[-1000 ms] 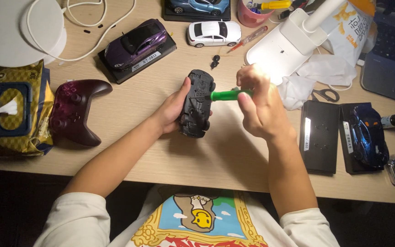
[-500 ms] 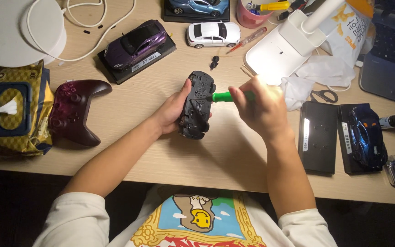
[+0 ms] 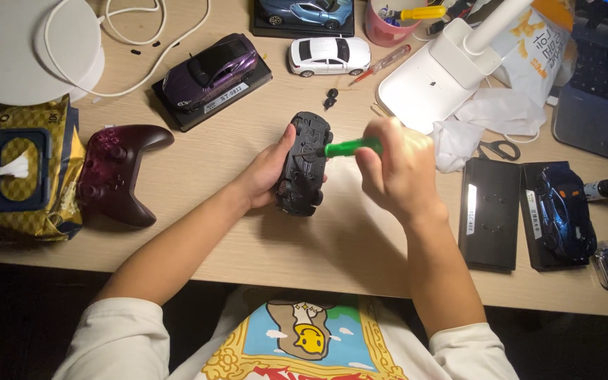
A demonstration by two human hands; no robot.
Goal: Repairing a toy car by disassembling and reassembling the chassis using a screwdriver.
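Left hand clasps the upturned black model car mid-desk, long axis toward the far edge, while right hand, closed on a green-handled screwdriver, enters crosswise from its right.

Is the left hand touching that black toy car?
Touching. The head view shows the left hand wrapped around the upturned black toy car, thumb lying on its underside.

Black model car, green screwdriver, maroon gamepad, purple car, white car (pink cup behind), tan bench.
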